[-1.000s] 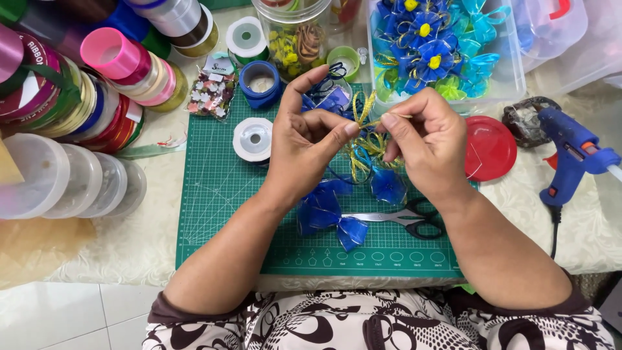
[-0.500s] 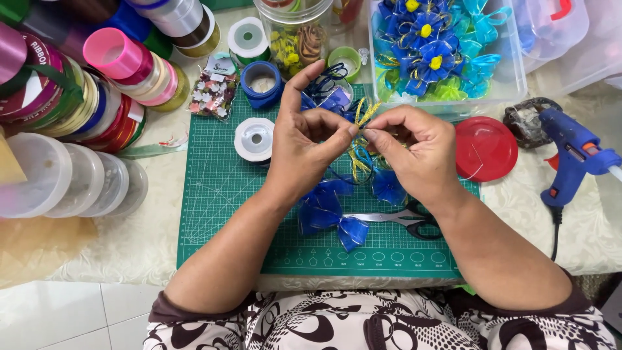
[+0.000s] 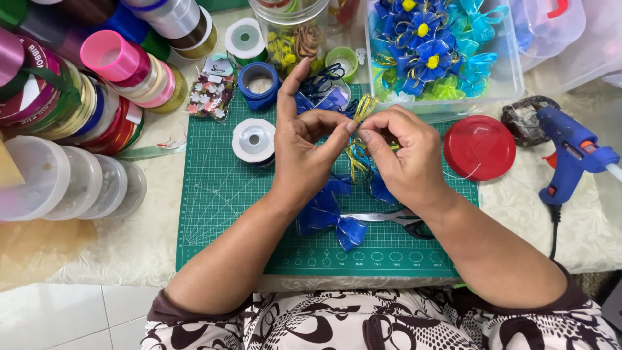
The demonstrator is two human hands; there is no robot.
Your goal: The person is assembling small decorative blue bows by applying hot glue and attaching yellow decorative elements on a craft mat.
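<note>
— What sits in the containers at the top of the frame?

— At upper right a clear plastic box (image 3: 512, 81) holds finished ribbon flowers (image 3: 431, 55), blue and turquoise with yellow centres, plus some green ones. Just left of it, top centre, a clear jar (image 3: 295, 32) holds small yellow and brown bits; I cannot tell what they are. A little green cup (image 3: 342, 61) stands between jar and box. At far upper right lie more clear tubs, contents hidden.

— And on the left?

— A pile of ribbon spools (image 3: 116, 71) in pink, red, gold, blue and green fills the upper left. Below them, at the left edge, a row of clear round tubs (image 3: 71, 185) lies on its side.

— Where is the piece being worked?

— A thin gold ribbon (image 3: 363, 110) sits at the centre, above the green cutting mat (image 3: 220, 194). The left hand (image 3: 304, 146) pinches it between thumb and fingertips, index finger raised. The right hand (image 3: 398, 155) meets it fingertip to fingertip, closed tight on the same ribbon, whose loops stick up above the fingers and hang below them.

— What lies under the hands?

— A blue sheer bow (image 3: 334, 220) on the mat, just below the left wrist, with scissors (image 3: 389, 219) beside it under the right wrist. A white spool (image 3: 253, 139) sits left of the left hand, a red lid (image 3: 479, 148) right of the right hand, and a blue glue gun (image 3: 570, 155) farther right on the surface.
</note>
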